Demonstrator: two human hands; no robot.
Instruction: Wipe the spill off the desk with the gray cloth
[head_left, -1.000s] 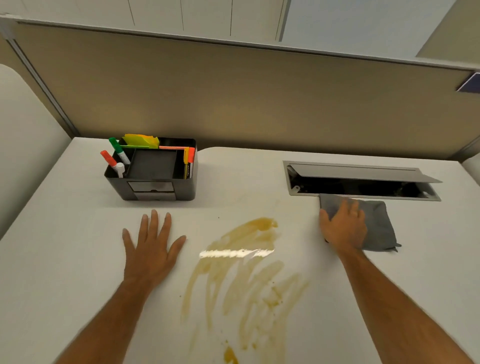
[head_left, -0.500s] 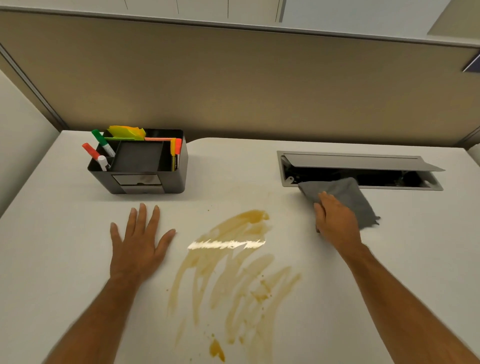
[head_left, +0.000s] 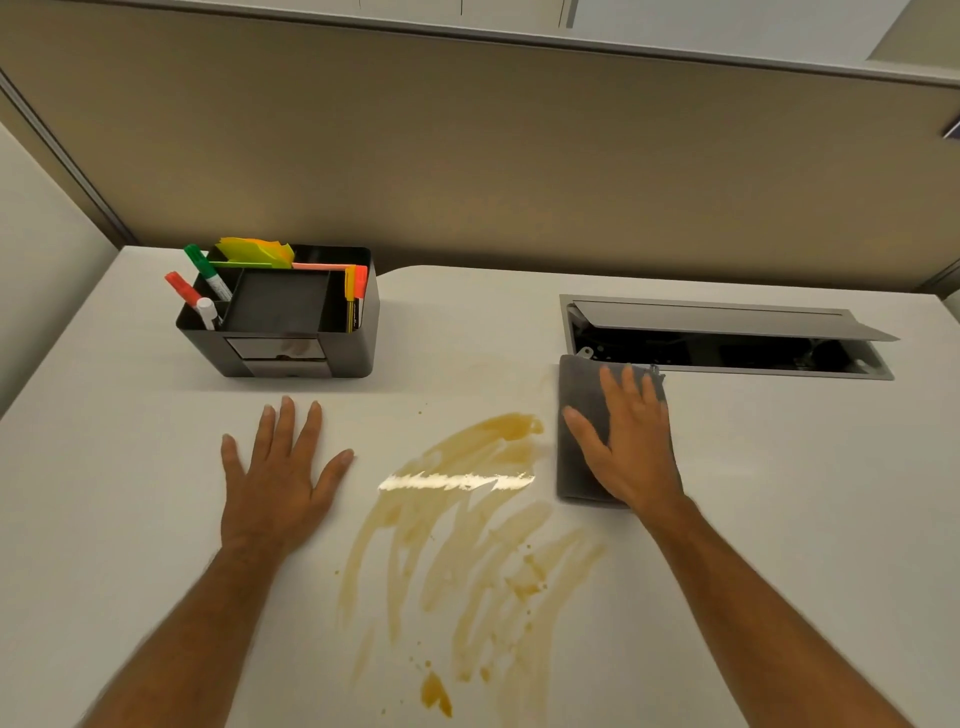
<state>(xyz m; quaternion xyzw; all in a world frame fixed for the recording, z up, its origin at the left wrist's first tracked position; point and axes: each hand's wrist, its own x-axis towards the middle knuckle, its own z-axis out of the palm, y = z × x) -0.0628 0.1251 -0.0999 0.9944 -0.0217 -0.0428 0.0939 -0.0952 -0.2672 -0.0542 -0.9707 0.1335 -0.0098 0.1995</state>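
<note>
Right hand (head_left: 626, 441) lies flat, fingers spread, pressing the gray cloth (head_left: 579, 415) onto the desk (head_left: 779, 493) just right of the brown spill (head_left: 467, 525). Left hand (head_left: 278, 478) rests open, palm down, left of the spill, holding nothing.

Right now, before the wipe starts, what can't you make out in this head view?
- Gray cloth: its right part is covered by the right hand.
- Spill: a glare band hides its middle, and the bottom edge may cut off its near end.
- Cable hatch: the inside is too dark, partly under its raised lid.
- Organizer: the marker labels are too small to read.
- Left hand: whatever is beneath it.
</note>
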